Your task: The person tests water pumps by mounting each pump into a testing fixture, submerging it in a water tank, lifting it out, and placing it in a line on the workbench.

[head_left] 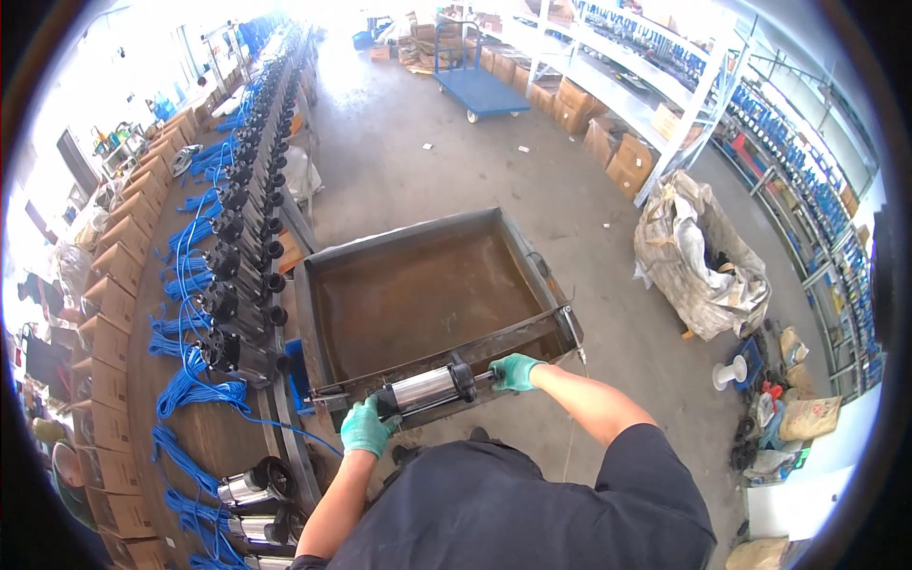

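Observation:
A submersible pump (425,389) with a silver cylinder and black ends lies sideways along the near rim of a metal water tank (328,256). My left hand (366,429), in a green glove, is closed round the pump's black left end. On the other side my right hand (515,372), also gloved in green, grips a short dark rod (485,376) that sticks out from the pump's right end. The fingertips of both hands are partly hidden. A blue cable (302,430) runs from the left toward my left hand; its end is out of sight.
Left of the tank, a long bench carries a row of similar pumps (237,356) with blue cable coils (195,385). Cardboard boxes (106,347) line its far side. On the right stand a woven sack (698,261) and white shelving (689,128). A blue trolley (483,90) is farther off.

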